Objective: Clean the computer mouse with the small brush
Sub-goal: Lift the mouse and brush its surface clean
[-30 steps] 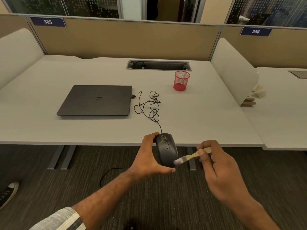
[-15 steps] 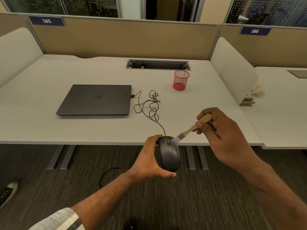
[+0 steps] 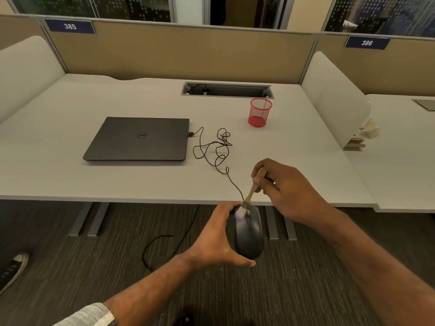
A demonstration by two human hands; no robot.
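A black wired computer mouse is held in the air just in front of the desk edge, top side up. My left hand grips it from the left side, thumb under its rear. My right hand holds a small wooden-handled brush pointing down and to the left. Its pale bristles touch the front left of the mouse, near the buttons. The mouse cable runs back over the desk in loose loops.
A closed dark laptop lies on the white desk, with the cable plugged into its right side. A red mesh cup stands behind. White dividers flank the desk. Carpet, desk legs and a loose cable lie below.
The brush went from the rear right of the mouse up to its front, then swung steeper and slid left across the front. The mouse sank slightly in my left hand.
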